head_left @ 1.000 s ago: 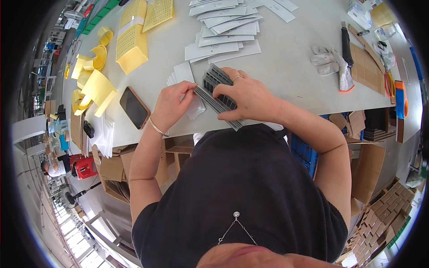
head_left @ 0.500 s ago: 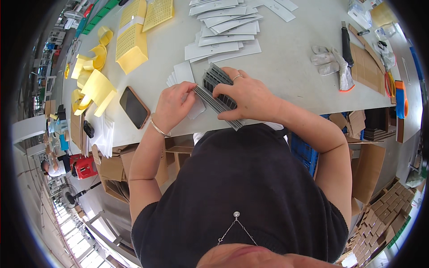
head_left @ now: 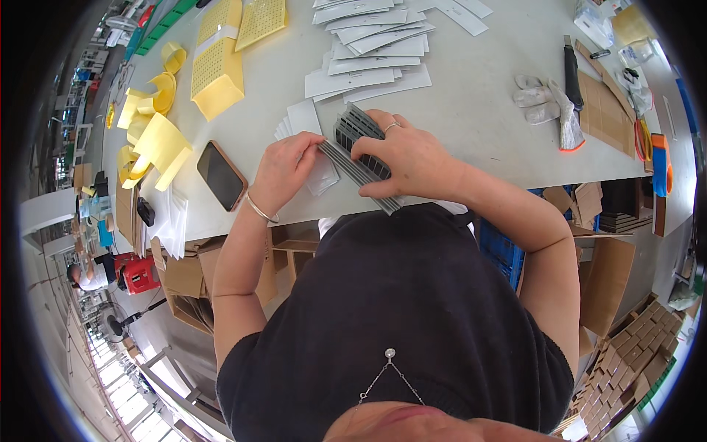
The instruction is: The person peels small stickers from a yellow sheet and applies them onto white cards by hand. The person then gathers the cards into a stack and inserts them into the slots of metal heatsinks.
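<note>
At the table's near edge, a stack of thin grey slotted strips stands on edge, slanting from upper left to lower right. My right hand is closed around it, thumb on the near side and fingers over the dark slotted face. At the stack's upper left end, my left hand pinches the corner of the strips between thumb and fingertips. Whether it holds one strip or more, I cannot tell. Several loose white strips lie fanned out on the table, partly hidden behind my left hand.
A larger pile of white strips lies farther back. To the left are a phone, yellow curled sheets and a yellow perforated block. Work gloves, a black-handled tool and cardboard lie to the right.
My left hand has shifted very slightly upward at the end of the strips. My right hand keeps its grip in the same place.
</note>
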A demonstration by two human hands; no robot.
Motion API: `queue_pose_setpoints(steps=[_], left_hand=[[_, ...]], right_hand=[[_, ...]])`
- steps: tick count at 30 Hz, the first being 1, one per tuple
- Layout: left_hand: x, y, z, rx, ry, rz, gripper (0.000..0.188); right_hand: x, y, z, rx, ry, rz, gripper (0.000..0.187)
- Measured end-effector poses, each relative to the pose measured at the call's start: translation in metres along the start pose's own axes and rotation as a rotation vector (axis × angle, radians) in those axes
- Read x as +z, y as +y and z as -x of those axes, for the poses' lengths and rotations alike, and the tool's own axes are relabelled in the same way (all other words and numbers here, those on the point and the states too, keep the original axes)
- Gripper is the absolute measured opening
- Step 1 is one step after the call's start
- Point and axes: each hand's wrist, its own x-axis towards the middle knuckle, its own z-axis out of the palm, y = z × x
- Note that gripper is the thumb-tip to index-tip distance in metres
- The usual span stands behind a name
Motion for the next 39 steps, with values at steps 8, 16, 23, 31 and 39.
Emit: queue_pose_setpoints(steps=[8, 16, 23, 31, 39], left_hand=[[-0.002, 0.0, -0.001, 0.0, -0.006, -0.011, 0.014], [0.012, 0.011, 0.01, -0.032, 0.113, -0.022, 0.015], [0.012, 0.01, 0.007, -0.02, 0.031, -0.09, 0.036], [-0.004, -0.017, 0.019, -0.168, -0.043, 0.028, 0.022], [0.01, -0.019, -0.005, -0.104, -0.052, 0.038, 0.023]], right_hand=[[0.0, -0.001, -0.002, 0.008, -0.007, 0.008, 0.044], [0.003, 0.003, 0.004, -0.011, 0.007, 0.0, 0.044], [0.014, 0.013, 0.003, -0.04, 0.062, -0.077, 0.043], [0.03, 0.013, -0.014, -0.139, 0.075, -0.077, 0.042], [0.036, 0.034, -0.026, -0.107, 0.126, -0.035, 0.044]])
